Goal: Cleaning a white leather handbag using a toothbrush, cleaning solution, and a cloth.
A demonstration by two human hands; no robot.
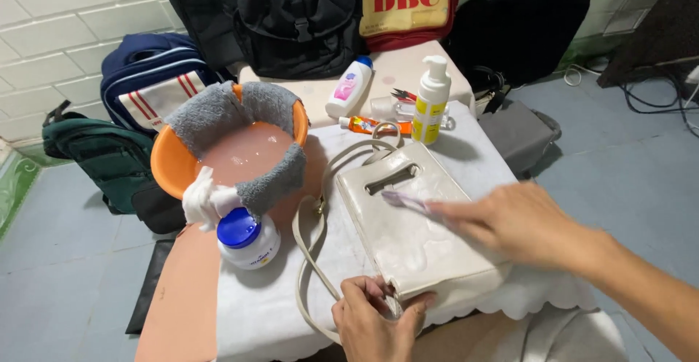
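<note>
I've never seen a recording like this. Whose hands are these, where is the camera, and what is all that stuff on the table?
There is no machine here: the one picture comes from a camera worn on a person's head, looking down at their own bare hands. The left hand grips the near corner of a cream handbag lying flat on a white cloth. The right hand holds a small brush, blurred, over the bag. Around it stand an orange basin of cloudy water with a grey towel draped over its rim, a blue-capped white jar, a pump bottle and a white lotion bottle. Dark bags are piled behind.
</note>
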